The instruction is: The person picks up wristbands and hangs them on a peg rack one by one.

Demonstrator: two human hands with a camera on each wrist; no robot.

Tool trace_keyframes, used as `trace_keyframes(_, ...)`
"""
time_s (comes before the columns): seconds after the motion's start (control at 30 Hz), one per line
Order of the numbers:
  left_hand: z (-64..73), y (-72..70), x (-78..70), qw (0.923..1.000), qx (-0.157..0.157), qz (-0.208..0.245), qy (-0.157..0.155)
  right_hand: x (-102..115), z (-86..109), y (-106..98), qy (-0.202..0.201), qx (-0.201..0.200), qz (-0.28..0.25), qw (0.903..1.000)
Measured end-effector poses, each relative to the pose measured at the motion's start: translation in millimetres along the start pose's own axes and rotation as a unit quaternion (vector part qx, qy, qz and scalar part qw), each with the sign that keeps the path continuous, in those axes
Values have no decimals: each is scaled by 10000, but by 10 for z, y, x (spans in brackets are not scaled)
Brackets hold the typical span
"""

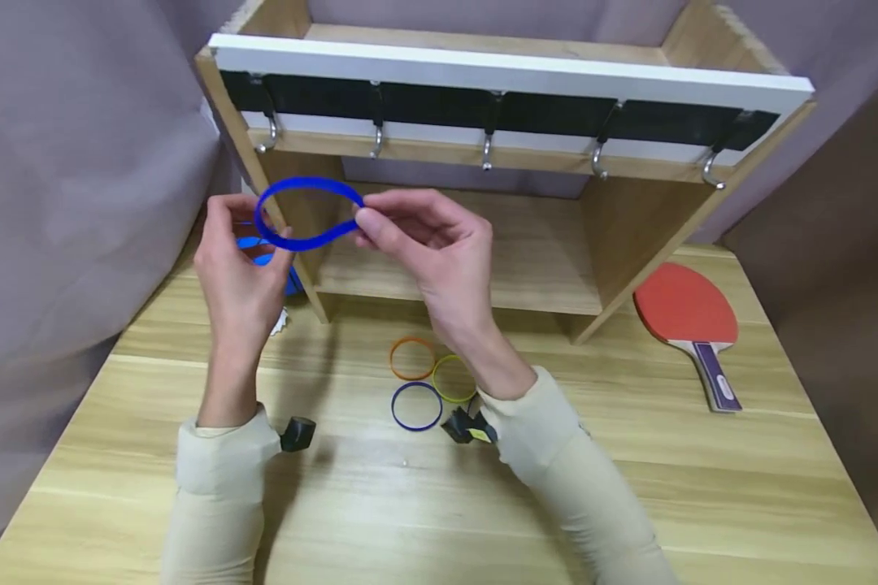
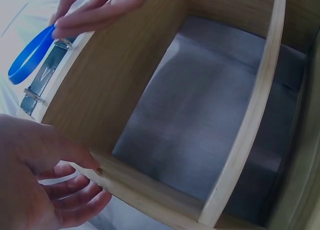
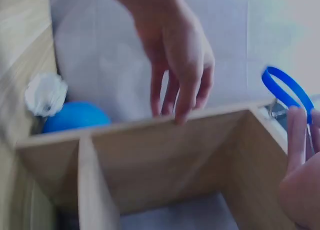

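Observation:
My right hand (image 1: 446,244) pinches a blue silicone wristband (image 1: 310,243) between thumb and fingertips. The band hangs out to the left as a loop, in front of the wooden shelf unit (image 1: 439,288) and below its hooks. My left hand (image 1: 243,280) is at the unit's left side panel; in the left wrist view its thumb (image 2: 75,155) lies on the panel's edge, with the fingers curled on the outer side. In the right wrist view the wristband (image 3: 285,84) stands up from the right fingertips, near a metal hook.
A hook rack (image 1: 432,106) with several metal hooks spans the unit's top front. Orange (image 1: 413,359), yellow (image 1: 449,380) and dark blue (image 1: 417,406) rings lie on the table (image 1: 380,520). A red table tennis bat (image 1: 688,305) lies right; a blue rounded object (image 3: 77,117) stands left.

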State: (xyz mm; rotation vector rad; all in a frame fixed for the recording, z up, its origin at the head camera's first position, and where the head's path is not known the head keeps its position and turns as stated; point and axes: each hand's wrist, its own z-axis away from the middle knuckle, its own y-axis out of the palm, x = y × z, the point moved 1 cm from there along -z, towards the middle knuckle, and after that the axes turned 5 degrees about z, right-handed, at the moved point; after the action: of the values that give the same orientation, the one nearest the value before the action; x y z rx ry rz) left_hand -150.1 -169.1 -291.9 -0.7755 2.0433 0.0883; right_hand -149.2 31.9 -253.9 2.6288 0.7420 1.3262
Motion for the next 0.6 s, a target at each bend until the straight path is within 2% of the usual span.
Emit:
trace_keyframes(0.17, -6, 28, -11, 9999, 58, 147, -44, -86, -139, 146, -201, -382, -382, 9983)
trace_keyframes(0.3, -9, 35, -19, 9998, 95, 174, -77, -128, -181, 176, -210, -584, -272, 9977)
trace_keyframes(0.6, -14, -3, -14, 9998, 114, 85, -169, -205, -199, 198, -310, -554, 5, 9980)
